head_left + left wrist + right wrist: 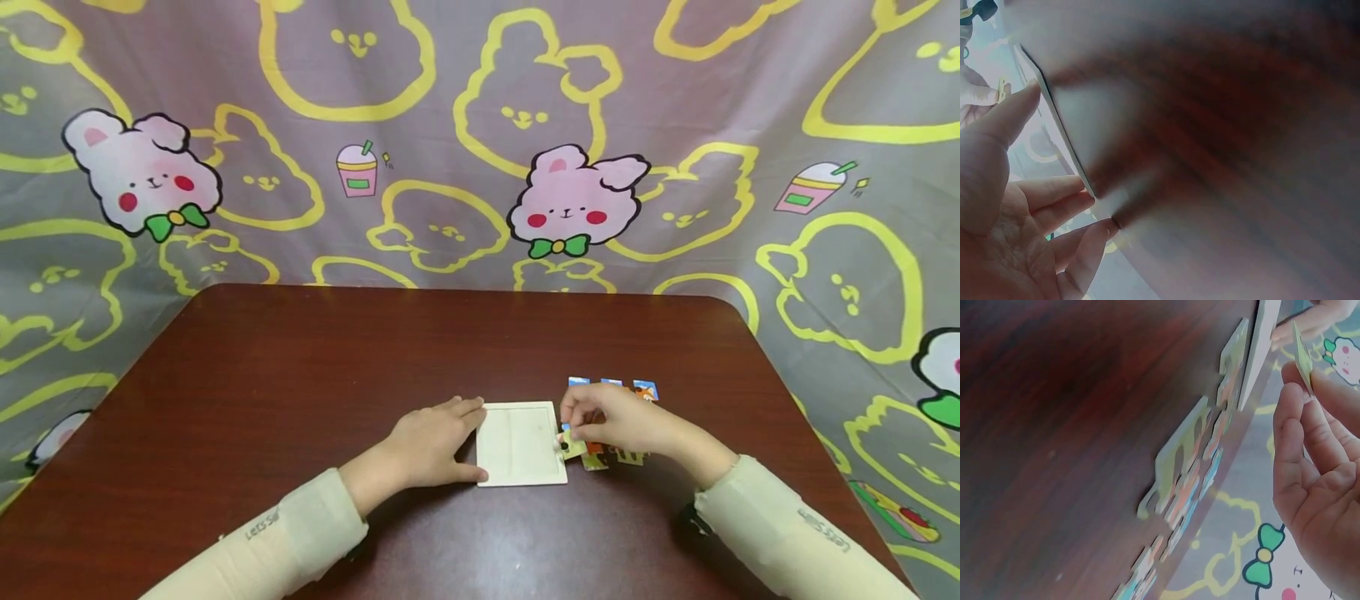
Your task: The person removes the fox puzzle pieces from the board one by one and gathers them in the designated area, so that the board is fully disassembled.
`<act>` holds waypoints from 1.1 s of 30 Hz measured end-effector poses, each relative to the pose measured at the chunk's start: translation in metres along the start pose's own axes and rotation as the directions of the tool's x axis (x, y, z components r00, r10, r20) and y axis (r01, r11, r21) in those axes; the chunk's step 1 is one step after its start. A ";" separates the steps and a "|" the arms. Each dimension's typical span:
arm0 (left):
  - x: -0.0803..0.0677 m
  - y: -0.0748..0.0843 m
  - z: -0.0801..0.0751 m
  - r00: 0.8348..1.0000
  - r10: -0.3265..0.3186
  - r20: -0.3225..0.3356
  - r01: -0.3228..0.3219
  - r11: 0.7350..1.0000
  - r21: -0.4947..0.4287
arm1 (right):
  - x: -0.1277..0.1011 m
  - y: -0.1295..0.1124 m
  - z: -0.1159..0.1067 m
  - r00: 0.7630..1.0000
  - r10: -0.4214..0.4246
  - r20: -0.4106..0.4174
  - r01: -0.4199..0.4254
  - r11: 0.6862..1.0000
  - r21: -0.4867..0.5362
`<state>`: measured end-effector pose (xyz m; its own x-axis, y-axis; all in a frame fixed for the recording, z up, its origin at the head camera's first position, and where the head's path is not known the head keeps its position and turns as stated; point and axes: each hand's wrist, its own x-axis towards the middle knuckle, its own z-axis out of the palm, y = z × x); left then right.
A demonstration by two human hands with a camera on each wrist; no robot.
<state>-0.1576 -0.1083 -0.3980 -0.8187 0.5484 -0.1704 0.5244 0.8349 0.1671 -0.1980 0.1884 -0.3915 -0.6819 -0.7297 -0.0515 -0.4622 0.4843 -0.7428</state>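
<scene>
You're resting your left hand [433,446] flat against the left edge of the pale puzzle tray [521,443], fingers straight and touching its rim, so it's just steadying, not gripping. Your right hand [611,421] is pinching one puzzle piece [573,447] at the tray's right edge, fingertips curled onto it. The loose pieces [611,386] are lying just right of the tray on the brown table [300,375], some sitting half-hidden under your right hand. The tray's sitting near the table's front edge.
</scene>
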 end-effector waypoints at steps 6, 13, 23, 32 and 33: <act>0.000 -0.001 0.001 1.000 0.008 -0.001 -0.008 1.000 0.005 | -0.009 0.005 -0.006 0.999 0.009 -0.034 -0.009 1.000 0.000; 0.000 -0.002 0.002 1.000 0.012 -0.008 -0.012 1.000 0.002 | -0.022 0.011 -0.016 0.997 0.039 -0.063 -0.039 0.999 -0.005; -0.002 -0.002 0.003 1.000 0.013 -0.003 -0.013 1.000 0.006 | -0.047 0.026 -0.028 0.991 0.072 -0.109 -0.068 0.997 0.043; -0.002 -0.004 0.000 0.999 0.033 -0.021 -0.033 0.999 -0.003 | -0.066 0.037 -0.038 0.991 0.078 -0.112 -0.073 0.996 0.045; -0.003 -0.004 0.000 0.999 0.034 -0.022 -0.034 0.999 -0.004 | -0.067 0.038 -0.039 0.991 0.083 -0.109 -0.078 0.996 0.046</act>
<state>-0.1577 -0.1132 -0.3980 -0.8054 0.5751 -0.1435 0.5508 0.8156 0.1770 -0.1917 0.2748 -0.3907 -0.7754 -0.6302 -0.0401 -0.3807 0.5172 -0.7665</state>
